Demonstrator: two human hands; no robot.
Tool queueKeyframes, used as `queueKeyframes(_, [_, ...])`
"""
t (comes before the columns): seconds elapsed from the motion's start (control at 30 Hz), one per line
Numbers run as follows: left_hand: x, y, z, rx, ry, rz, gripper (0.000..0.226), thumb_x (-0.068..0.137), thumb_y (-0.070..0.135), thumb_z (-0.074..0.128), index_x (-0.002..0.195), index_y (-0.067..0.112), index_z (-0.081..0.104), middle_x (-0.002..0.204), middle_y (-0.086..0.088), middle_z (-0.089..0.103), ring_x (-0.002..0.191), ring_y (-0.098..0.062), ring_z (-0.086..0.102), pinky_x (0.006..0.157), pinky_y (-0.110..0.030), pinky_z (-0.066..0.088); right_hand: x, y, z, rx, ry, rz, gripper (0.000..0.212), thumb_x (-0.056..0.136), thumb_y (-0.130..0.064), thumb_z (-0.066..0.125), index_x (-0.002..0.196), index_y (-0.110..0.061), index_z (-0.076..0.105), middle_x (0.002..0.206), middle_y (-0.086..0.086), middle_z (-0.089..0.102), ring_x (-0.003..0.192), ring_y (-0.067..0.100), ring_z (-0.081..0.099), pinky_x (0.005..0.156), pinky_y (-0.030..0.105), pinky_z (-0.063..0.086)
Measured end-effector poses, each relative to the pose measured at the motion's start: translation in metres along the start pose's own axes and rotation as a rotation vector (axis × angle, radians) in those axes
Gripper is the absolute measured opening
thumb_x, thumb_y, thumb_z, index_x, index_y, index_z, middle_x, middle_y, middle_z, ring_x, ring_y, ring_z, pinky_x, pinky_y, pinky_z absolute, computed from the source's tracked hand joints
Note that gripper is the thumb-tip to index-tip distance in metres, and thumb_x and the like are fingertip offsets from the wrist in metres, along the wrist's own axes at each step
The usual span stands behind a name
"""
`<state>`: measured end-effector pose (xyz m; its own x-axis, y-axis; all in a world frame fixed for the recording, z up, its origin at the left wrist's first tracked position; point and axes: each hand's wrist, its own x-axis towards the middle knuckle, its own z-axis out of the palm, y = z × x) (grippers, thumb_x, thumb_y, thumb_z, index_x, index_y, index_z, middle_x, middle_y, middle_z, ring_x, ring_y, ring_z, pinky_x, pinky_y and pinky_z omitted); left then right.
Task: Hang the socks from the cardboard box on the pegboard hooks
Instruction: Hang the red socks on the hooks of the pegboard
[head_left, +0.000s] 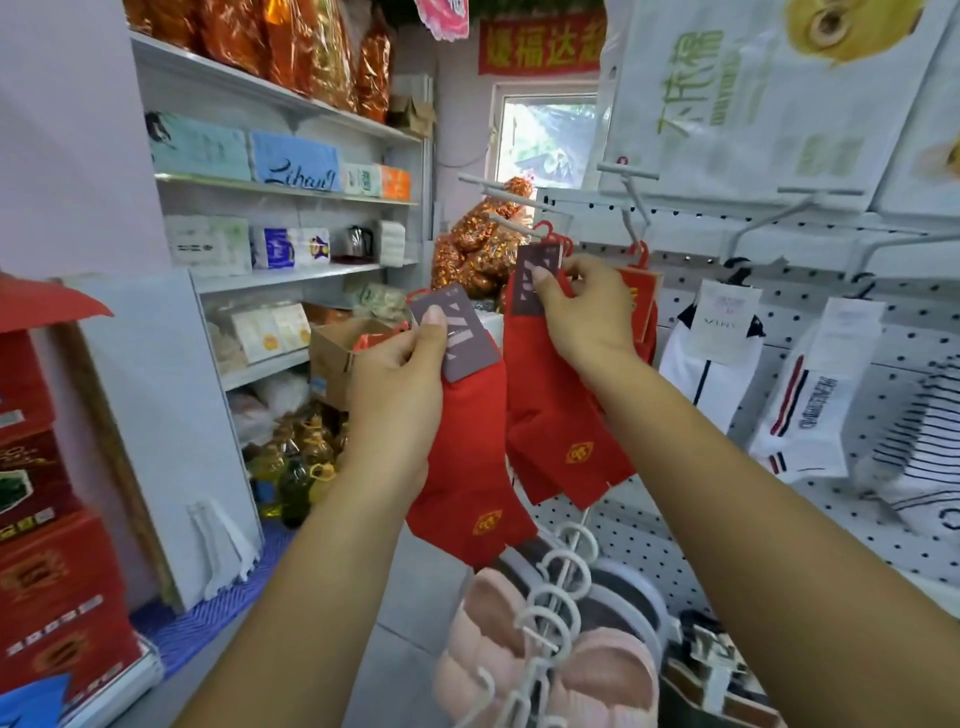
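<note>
Holding red socks, L grip, R grip, "Zihan" box behind

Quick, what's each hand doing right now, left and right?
Left hand: holds a pair of red socks by its grey label.
Right hand: pinches the top of another red pair.

Blue shelf package: "Zihan". Red banner: "福达" (rest unclear). Sock tags illegible.
</note>
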<state>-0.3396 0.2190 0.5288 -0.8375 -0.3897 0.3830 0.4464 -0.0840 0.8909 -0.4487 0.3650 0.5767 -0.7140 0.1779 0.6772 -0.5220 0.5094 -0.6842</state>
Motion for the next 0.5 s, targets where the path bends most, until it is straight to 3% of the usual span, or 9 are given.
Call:
queueKeyframes(0.13, [0.005, -0.004, -0.003, -0.016, -0.032, -0.014, 0.031, 0.103, 0.042, 0.054, 0.086, 0.030, 0.078, 0.086, 0.012, 0.079, 0.085, -0.003, 0.074, 0.077, -0.028, 0.056, -0.003, 0.012, 0.003, -0.028, -0.051, 0.023, 0.022, 0.093, -0.033, 0.066, 0.095, -0.011, 0.066, 0.091, 0.003, 0.069, 0.087, 0.023, 0.065, 0.081, 0.044, 0.055])
queueKeyframes(0.27, [0.006, -0.004, -0.002, -0.034, -0.070, -0.030, 0.035, 0.102, 0.044, 0.055, 0.081, 0.031, 0.080, 0.096, -0.001, 0.079, 0.099, -0.022, 0.073, 0.092, -0.045, 0.058, -0.015, 0.013, -0.004, 0.020, -0.076, 0.137, 0.026, 0.095, -0.037, 0.064, 0.108, -0.014, 0.060, 0.090, -0.004, 0.065, 0.082, 0.013, 0.064, 0.073, 0.029, 0.050])
queueKeyframes(0.37, [0.008, -0.007, -0.001, -0.059, -0.076, 0.005, 0.029, 0.100, 0.041, 0.061, 0.084, 0.024, 0.078, 0.094, -0.001, 0.077, 0.090, -0.017, 0.071, 0.089, -0.042, 0.056, -0.039, 0.004, -0.017, 0.124, 0.056, 0.122, 0.026, 0.095, -0.038, 0.064, 0.108, -0.015, 0.063, 0.094, -0.010, 0.065, 0.082, -0.003, 0.059, 0.071, 0.010, 0.044])
queueKeyframes(0.43, [0.011, -0.009, 0.001, -0.064, -0.075, 0.029, 0.027, 0.097, 0.039, 0.066, 0.078, 0.023, 0.076, 0.088, -0.003, 0.074, 0.085, -0.016, 0.067, 0.084, -0.041, 0.053, -0.060, -0.006, -0.027, 0.205, 0.028, 0.084, 0.024, 0.095, -0.042, 0.063, 0.103, -0.020, 0.065, 0.096, -0.010, 0.068, 0.087, -0.001, 0.063, 0.079, 0.016, 0.049])
queueKeyframes(0.5, [0.012, -0.009, 0.006, -0.087, -0.085, 0.015, 0.024, 0.094, 0.038, 0.070, 0.078, 0.021, 0.077, 0.088, -0.004, 0.076, 0.086, -0.020, 0.069, 0.087, -0.045, 0.055, -0.075, -0.014, -0.034, 0.231, -0.132, 0.068, 0.025, 0.095, -0.049, 0.061, 0.100, -0.025, 0.068, 0.096, -0.008, 0.072, 0.092, 0.003, 0.067, 0.085, 0.029, 0.055])
